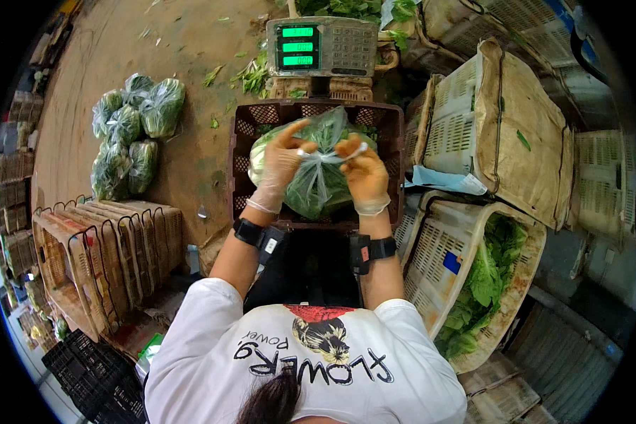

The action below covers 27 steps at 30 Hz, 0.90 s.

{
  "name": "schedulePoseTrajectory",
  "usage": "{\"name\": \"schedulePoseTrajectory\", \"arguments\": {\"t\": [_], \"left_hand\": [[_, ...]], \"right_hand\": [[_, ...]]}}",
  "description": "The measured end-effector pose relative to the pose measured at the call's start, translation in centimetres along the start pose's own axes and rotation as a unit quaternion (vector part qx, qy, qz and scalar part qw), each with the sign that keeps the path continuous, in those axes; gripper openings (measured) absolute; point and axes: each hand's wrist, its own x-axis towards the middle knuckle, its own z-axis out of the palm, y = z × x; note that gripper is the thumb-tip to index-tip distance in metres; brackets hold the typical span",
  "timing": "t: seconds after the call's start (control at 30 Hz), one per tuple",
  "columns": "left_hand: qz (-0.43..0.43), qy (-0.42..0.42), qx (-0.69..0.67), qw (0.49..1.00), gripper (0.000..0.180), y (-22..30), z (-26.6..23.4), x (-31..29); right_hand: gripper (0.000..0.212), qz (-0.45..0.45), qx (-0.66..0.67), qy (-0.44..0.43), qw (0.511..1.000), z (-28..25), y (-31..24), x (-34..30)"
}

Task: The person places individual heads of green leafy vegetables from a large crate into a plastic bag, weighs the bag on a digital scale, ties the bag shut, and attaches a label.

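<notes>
Presently inside the brown crate [290, 112]: a plastic bag [318, 192] of leafy greens

The plastic bag is clear and full, and it lies inside the brown crate, its neck gathered upward. Above the crate are 2 hands in thin gloves, 1 on each side of this neck. The left hand [281, 161] is partly open: its index finger is stretched out, while thumb and other fingers seem closed on a whitish strand [321, 160] at the neck. The right hand [366, 168] is more curled, with fingertips pinched at the other end of the same strand. Whether the strand is a separate tie or the bag's own plastic, I cannot tell.

Just beyond the brown crate stands a scale display [346, 46] with 3 green-lit rows, and near it loose leaves [254, 74] are scattered on the floor. To the left of the crate, well apart from it, is a cluster of bagged greens [125, 126]. Nearer to the person, also left of the crate, is a pale slatted crate [109, 219]. To the right of the brown crate, a tilted cream crate [431, 240] holds green leaves [489, 279].
</notes>
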Motion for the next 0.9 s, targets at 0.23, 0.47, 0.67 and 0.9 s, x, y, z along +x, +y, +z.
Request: {"name": "schedulePoseTrajectory", "arguments": {"t": [0.23, 0.47, 0.67, 0.9], "left_hand": [[0.008, -0.139, 0.084, 0.987, 0.068, -3.2, -0.4, 0.7], [-0.045, -0.194, 0.061, 0.978, 0.083, -4.2, -1.6, 2.6], [-0.122, -0.196, -0.043, 0.972, 0.077, -4.7, -1.1, 2.6], [-0.189, -0.071, 0.039, 0.979, 0.01, -4.3, -4.5, 4.6]], "right_hand": [[0.029, -0.277, -0.56, -0.25, 0.74, 1.2, 1.3, 1.2], [0.023, -0.241, -0.649, -0.323, 0.645, 0.0, 1.2, 3.3], [0.013, -0.358, -0.593, -0.237, 0.681, -0.5, 2.5, 3.4], [0.018, -0.273, -0.525, 0.029, 0.806, -5.6, 5.4, 4.0]]}}
